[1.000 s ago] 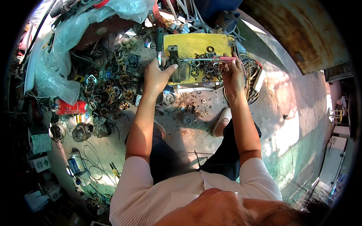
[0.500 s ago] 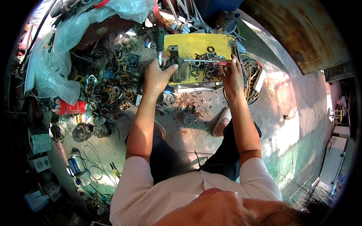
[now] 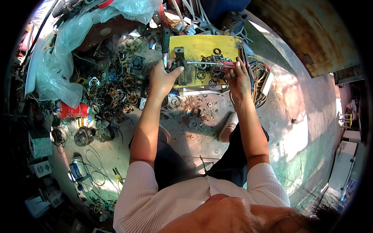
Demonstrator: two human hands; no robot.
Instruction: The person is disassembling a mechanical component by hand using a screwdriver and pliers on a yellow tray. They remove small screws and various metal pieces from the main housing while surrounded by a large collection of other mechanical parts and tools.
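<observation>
My right hand (image 3: 238, 80) is closed around the red handle of a screwdriver (image 3: 225, 64). Its long steel shaft runs left across the yellow board (image 3: 227, 42), with the tip against a small dark metal part. My left hand (image 3: 161, 79) grips that part (image 3: 180, 64) beside an upright dark metal block (image 3: 179, 51); the palm and fingers hide much of it. Just beyond the left fingers stands a tool with a dark green handle (image 3: 165, 40), its lower end partly covered. Several metal rings and washers (image 3: 210, 70) lie on the board under the screwdriver shaft.
Left of my arm is a heap of small motor parts (image 3: 116, 91), with a clear plastic bag (image 3: 62, 66) behind it. A coiled cable (image 3: 261, 85) lies right of the board. Pliers (image 3: 118, 175) rest on the floor at lower left. A rusty sheet (image 3: 311, 31) is at far right.
My right fingers have shifted their hold on the screwdriver handle, which sits slightly further left. The left hand and the metal part have stayed in place.
</observation>
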